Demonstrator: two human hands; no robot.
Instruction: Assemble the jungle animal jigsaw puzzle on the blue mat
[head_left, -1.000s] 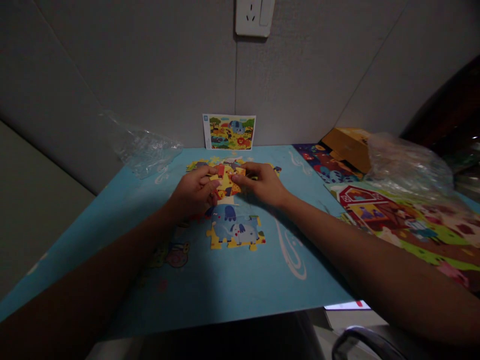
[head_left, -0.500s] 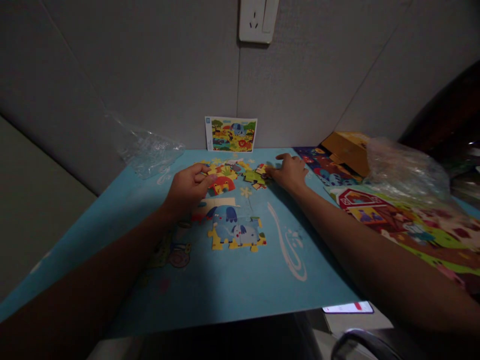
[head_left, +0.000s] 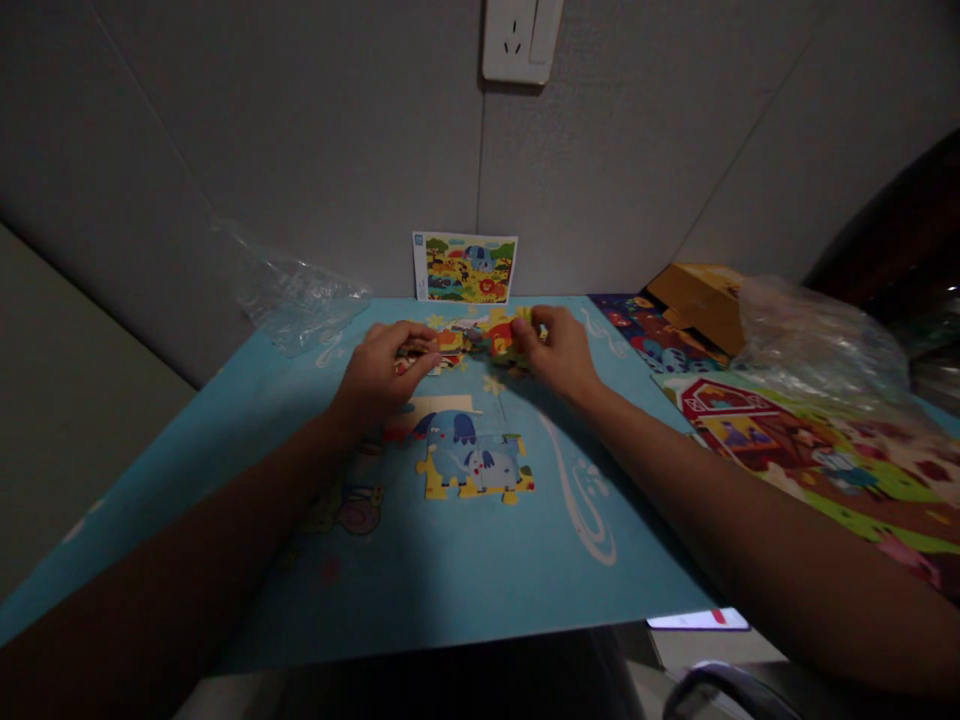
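Note:
Near the back of the blue table (head_left: 480, 580), my left hand (head_left: 382, 365) is closed, thumb and fingers around small jigsaw pieces (head_left: 448, 342) that its fingers partly cover. My right hand (head_left: 559, 350) pinches a red and yellow jigsaw piece (head_left: 501, 338) above the loose pile. Other pieces lie between the two hands, overlapping, their outlines hard to make out. Closer to me, a joined puzzle section (head_left: 474, 458) shows a large blue elephant and a smaller pale one, with a yellow lower edge. Neither hand touches that section.
A picture card (head_left: 465, 268) leans upright against the wall. Clear plastic wrapping (head_left: 304, 305) lies at the back left, more plastic (head_left: 821, 335) at the right. A farm puzzle (head_left: 817, 465) and an orange cardboard box (head_left: 697, 305) are on the right. A phone (head_left: 697, 620) lies below the table edge.
My right hand has moved slightly left and its fingers have closed on the red and yellow piece. The red lion piece is no longer beside my left thumb; my left hand has moved slightly.

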